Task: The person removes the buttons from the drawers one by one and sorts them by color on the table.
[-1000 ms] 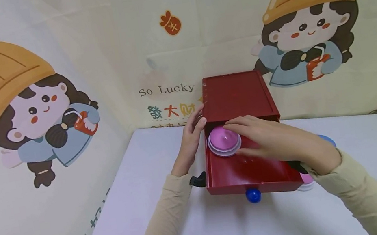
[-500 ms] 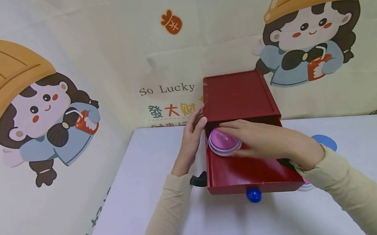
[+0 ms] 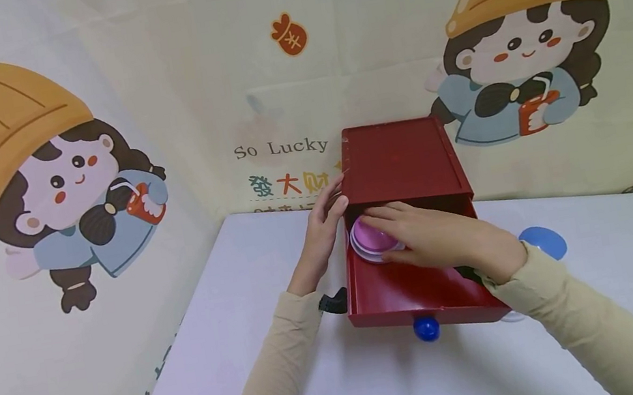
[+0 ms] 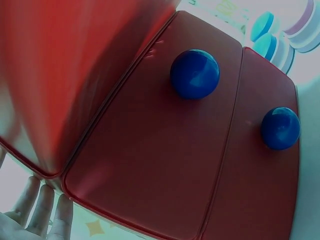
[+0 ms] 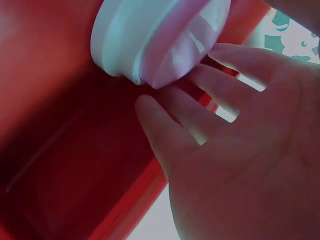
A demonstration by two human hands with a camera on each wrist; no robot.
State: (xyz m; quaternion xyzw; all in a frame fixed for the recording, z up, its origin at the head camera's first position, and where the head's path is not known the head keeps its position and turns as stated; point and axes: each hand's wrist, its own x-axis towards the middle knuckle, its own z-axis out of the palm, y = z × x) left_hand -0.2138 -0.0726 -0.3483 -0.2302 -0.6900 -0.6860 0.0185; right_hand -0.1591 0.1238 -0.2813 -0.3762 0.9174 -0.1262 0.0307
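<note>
Backdrop: cream, creased, cartoon-printed | lettering: "So Lucky" | tabletop: white

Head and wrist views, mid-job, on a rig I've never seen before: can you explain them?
No robot: a person works bare-handed. The head camera looks forward and down; each wrist camera watches its own hand's work. On the white table stands a red box with one drawer pulled open. The left hand is at the box's left side. The right hand is over a pink-and-white container in the drawer; whether it grips is unclear. A blue round item lies to the right.
</note>
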